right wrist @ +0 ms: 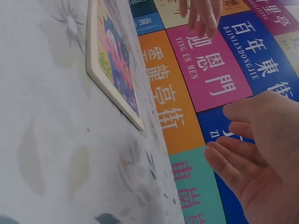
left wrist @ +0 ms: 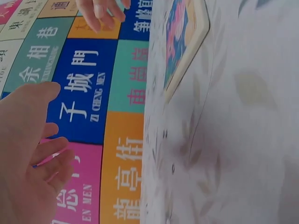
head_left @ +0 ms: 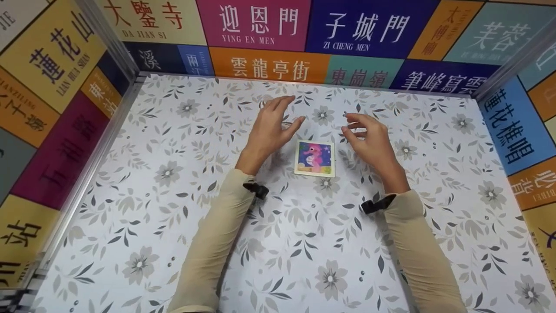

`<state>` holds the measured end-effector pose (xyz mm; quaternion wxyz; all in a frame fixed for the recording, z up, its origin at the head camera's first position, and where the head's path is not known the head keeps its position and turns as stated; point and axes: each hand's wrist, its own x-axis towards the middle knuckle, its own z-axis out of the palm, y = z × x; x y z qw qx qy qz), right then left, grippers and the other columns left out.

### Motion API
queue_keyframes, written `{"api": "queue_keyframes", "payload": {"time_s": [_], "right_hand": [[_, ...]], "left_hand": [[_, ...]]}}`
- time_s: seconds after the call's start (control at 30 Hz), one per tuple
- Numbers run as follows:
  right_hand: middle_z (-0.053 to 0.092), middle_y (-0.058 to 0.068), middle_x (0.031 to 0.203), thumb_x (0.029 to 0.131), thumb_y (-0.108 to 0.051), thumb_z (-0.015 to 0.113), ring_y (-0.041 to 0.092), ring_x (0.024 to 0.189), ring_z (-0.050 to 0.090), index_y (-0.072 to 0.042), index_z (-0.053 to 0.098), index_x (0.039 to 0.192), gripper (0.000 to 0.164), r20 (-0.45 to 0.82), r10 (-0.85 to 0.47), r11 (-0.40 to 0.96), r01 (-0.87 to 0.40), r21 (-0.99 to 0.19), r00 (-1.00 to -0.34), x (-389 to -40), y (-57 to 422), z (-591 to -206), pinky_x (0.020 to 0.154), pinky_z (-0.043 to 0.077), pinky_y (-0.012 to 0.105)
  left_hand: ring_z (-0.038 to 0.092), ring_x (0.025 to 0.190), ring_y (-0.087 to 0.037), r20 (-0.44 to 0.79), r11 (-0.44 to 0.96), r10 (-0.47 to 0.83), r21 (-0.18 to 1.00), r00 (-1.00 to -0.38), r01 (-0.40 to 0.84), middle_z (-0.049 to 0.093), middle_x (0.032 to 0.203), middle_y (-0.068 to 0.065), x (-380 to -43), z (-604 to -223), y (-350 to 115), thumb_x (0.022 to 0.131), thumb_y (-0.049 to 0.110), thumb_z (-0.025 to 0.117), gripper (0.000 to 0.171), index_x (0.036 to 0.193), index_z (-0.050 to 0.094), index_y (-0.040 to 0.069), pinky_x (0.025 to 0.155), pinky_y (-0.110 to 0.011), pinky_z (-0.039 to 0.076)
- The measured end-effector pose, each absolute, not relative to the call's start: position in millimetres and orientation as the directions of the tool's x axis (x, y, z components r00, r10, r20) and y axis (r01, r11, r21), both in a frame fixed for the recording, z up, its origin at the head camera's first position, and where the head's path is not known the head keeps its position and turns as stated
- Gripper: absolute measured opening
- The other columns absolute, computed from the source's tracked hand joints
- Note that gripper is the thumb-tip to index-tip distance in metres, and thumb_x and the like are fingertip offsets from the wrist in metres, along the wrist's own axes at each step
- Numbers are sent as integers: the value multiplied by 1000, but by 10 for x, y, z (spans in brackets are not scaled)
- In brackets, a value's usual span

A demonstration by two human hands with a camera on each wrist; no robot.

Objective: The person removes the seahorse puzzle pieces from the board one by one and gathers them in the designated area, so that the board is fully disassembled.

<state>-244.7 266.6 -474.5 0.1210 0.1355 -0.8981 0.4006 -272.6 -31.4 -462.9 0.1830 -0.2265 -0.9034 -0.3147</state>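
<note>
A square picture puzzle [head_left: 315, 158] with a pink seahorse and a cream border lies flat on the patterned tabletop. To its upper left, my left hand [head_left: 271, 126] hovers with relaxed fingers and the thumb apart from them. On the other side, my right hand [head_left: 369, 137] is raised with loosely bent fingers and holds nothing. Neither hand touches the puzzle. Both wrist views show the puzzle's edge [left wrist: 198, 42] on the table, with each palm [right wrist: 275, 154] raised off the surface.
The white tabletop [head_left: 143, 195] carries a grey flower-and-leaf print. Upright panels [head_left: 260, 26] with colourful blocks of Chinese lettering enclose its back, left and right sides. Black straps [head_left: 258, 190] sit at both wrists over beige sleeves [head_left: 217, 234].
</note>
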Motion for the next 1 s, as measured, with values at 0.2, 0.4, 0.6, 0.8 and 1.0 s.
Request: {"api": "queue_keyframes", "payload": {"time_s": [0.2, 0.4, 0.6, 0.8, 1.0], "right_hand": [[77, 17, 124, 104, -23, 73, 32, 110, 77, -5, 73, 136, 36, 212, -188, 672, -283, -684, -959, -2431, 2632, -4832, 94, 64, 49], [80, 17, 115, 103, -19, 74, 33, 104, 78, -3, 75, 130, 32, 49, -241, 693, -207, -690, -969, -2446, 2605, -4887, 92, 63, 48], [82, 17, 109, 101, -16, 76, 30, 97, 79, -3, 78, 128, 29, 5, -244, 698, -180, -693, -970, -2456, 2619, -4972, 77, 54, 18], [80, 19, 112, 99, -11, 76, 30, 99, 77, -1, 77, 129, 31, -12, -243, 674, -159, -722, -970, -2447, 2611, -5014, 79, 55, 14], [78, 20, 111, 99, -9, 76, 29, 98, 76, 0, 77, 127, 29, -7, -237, 664, -157, -732, -971, -2454, 2622, -5032, 79, 54, 12]], "left_hand": [[59, 143, -26, 381, 645, 350, 565, -856, 515, 65, 149, -11, -2700, -4660, -64, 107, 36, 68, 52, 150, 61, 8, 123, -36, 46], [69, 121, -26, 352, 560, 431, 618, -831, 552, 71, 136, -15, -2725, -4734, 92, 108, 25, 67, 41, 143, 66, 5, 107, -35, 56], [73, 110, -31, 324, 486, 527, 643, -786, 591, 73, 129, -20, -2725, -4847, 219, 107, 17, 67, 34, 136, 69, 0, 97, -37, 60], [74, 108, -30, 292, 479, 554, 655, -780, 585, 73, 124, -18, -2668, -4983, 267, 105, 14, 69, 31, 131, 73, -3, 96, -36, 61], [73, 106, -29, 263, 459, 592, 666, -762, 587, 73, 120, -20, -2639, -5055, 312, 102, 10, 70, 28, 127, 75, -3, 96, -37, 60]]}}
